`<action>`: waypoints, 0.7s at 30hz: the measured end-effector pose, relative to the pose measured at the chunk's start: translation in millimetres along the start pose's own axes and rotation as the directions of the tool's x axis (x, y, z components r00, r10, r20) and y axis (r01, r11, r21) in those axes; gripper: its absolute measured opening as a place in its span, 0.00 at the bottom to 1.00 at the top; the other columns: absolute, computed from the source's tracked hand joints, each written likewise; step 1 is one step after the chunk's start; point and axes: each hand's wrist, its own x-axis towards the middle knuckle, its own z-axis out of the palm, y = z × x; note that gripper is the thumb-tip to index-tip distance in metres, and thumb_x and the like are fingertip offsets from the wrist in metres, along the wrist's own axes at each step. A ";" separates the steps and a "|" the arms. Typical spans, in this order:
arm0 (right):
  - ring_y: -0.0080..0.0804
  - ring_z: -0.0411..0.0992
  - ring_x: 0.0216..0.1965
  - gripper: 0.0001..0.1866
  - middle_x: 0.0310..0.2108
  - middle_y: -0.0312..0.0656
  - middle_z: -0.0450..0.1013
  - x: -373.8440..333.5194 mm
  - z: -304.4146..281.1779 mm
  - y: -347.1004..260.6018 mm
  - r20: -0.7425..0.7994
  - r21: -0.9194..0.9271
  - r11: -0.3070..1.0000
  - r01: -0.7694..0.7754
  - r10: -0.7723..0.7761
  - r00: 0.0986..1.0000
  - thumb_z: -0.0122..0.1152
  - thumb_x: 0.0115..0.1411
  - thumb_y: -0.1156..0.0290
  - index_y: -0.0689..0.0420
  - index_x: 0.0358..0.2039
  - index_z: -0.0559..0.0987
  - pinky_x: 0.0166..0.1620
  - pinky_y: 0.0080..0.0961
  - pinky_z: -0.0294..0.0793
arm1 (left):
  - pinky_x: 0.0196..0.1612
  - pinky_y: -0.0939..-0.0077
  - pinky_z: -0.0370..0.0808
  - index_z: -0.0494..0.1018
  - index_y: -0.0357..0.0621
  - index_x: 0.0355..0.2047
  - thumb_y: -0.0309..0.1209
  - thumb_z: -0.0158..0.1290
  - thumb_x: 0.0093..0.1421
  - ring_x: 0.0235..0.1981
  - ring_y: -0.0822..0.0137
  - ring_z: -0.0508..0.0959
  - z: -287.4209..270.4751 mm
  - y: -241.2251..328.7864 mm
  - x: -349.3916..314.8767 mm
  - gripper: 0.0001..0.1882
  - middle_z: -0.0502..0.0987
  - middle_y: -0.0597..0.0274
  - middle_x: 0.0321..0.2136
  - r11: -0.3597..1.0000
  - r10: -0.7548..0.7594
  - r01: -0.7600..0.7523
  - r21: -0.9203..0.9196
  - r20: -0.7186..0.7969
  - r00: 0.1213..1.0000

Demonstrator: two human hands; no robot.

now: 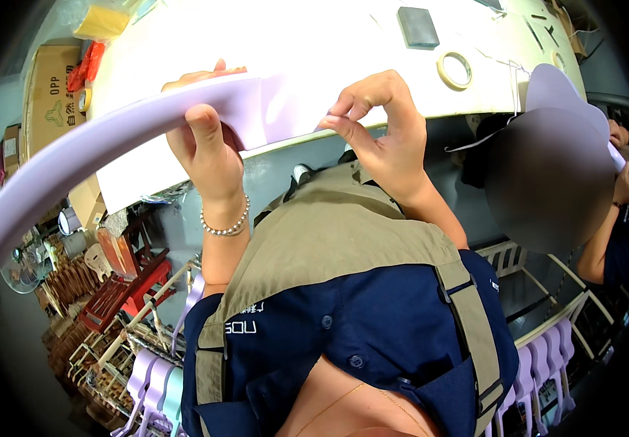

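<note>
My left hand (209, 156) is closed around the near end of a long, smooth lavender piece (103, 131), thumb on the near side and fingers behind. The piece sweeps away to the lower left, bent in this view; I cannot tell its exact kind. A flat, thin-looking lavender strip (285, 109) extends from its end toward my right hand (387, 124). There the thumb and forefinger pinch the strip's lower right corner. Both hands are over the front edge of the white table (344, 44).
On the table are a dark grey block (418, 28) and a tape roll (454, 71). A co-worker at the right holds a lavender curved shape (559, 91). Cardboard boxes (52, 87) stand at the left. Racks with hanging lavender pieces (544, 360) flank me on both sides.
</note>
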 end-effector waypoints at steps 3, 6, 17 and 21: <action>0.28 0.63 0.27 0.15 0.22 0.31 0.71 1.0 -0.3 -2.3 0.025 -0.096 0.987 0.133 -0.131 0.991 0.68 0.37 0.83 0.55 0.23 0.71 0.30 0.23 0.65 | 0.57 0.54 0.63 0.66 0.38 0.34 0.58 0.41 0.57 0.36 0.61 0.77 2.5 4.4 -5.3 0.30 0.73 0.55 0.30 0.998 0.026 -0.028 0.064 0.019 0.999; 0.29 0.63 0.27 0.16 0.22 0.31 0.72 -2.8 -2.9 -2.7 0.061 -0.146 0.976 0.163 -0.156 0.986 0.69 0.36 0.81 0.55 0.24 0.71 0.29 0.22 0.65 | 0.57 0.53 0.63 0.65 0.38 0.35 0.59 0.41 0.56 0.36 0.60 0.77 4.2 7.0 -9.5 0.31 0.73 0.54 0.30 0.994 0.050 -0.054 0.091 0.052 0.997; 0.27 0.73 0.28 0.08 0.32 0.40 0.76 10.5 -55.2 146.0 -0.175 -0.356 0.837 -0.416 0.377 0.909 0.56 0.56 0.69 0.58 0.33 0.78 0.31 0.22 0.70 | 0.54 0.60 0.67 0.33 0.38 0.60 0.25 0.56 0.54 0.35 0.69 0.72 27.1 8.5 -3.3 0.46 0.67 0.60 0.36 0.959 0.075 -0.029 0.283 -0.153 0.985; 0.38 0.74 0.32 0.10 0.34 0.43 0.74 32.8 -68.1 240.6 -0.130 -0.646 0.709 -0.282 0.262 0.956 0.54 0.57 0.66 0.57 0.36 0.75 0.36 0.34 0.71 | 0.49 0.71 0.69 0.34 0.38 0.60 0.23 0.55 0.54 0.38 0.69 0.71 17.3 1.7 24.3 0.44 0.68 0.56 0.40 0.883 0.124 -0.100 0.459 -0.023 0.992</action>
